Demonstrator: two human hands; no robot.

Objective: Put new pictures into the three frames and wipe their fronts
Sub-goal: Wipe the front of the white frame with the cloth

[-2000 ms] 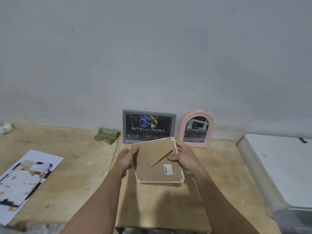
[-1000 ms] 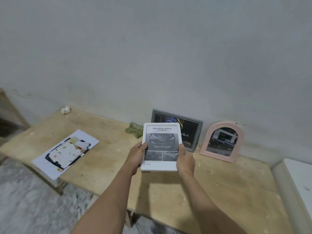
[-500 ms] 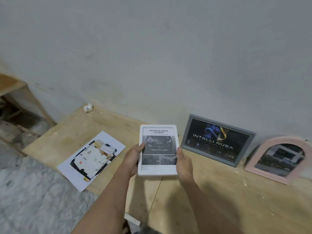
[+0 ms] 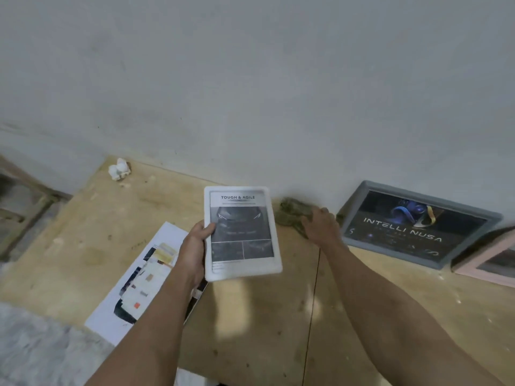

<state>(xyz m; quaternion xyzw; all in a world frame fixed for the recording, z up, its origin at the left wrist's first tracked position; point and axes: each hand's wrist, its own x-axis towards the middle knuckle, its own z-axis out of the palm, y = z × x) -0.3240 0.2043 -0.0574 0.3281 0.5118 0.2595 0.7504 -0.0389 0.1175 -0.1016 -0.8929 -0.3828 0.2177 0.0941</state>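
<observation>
Presently we note the left hand (image 4: 195,250) gripping the white frame (image 4: 242,232); the right hand (image 4: 320,225) rests, fingers relaxed, on the green cloth (image 4: 289,211).

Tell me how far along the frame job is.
All three frames show pictures: grey frame and pink frame lean on the wall. Left hand holds the white frame, right hand reaches the green cloth. Wiping remains.

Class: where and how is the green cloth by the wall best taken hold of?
Pinch the green cloth at its raised crumpled folds, from above on its right side, where the right hand already rests on it. It lies bunched on the table near the wall, leaving the back tight.
</observation>
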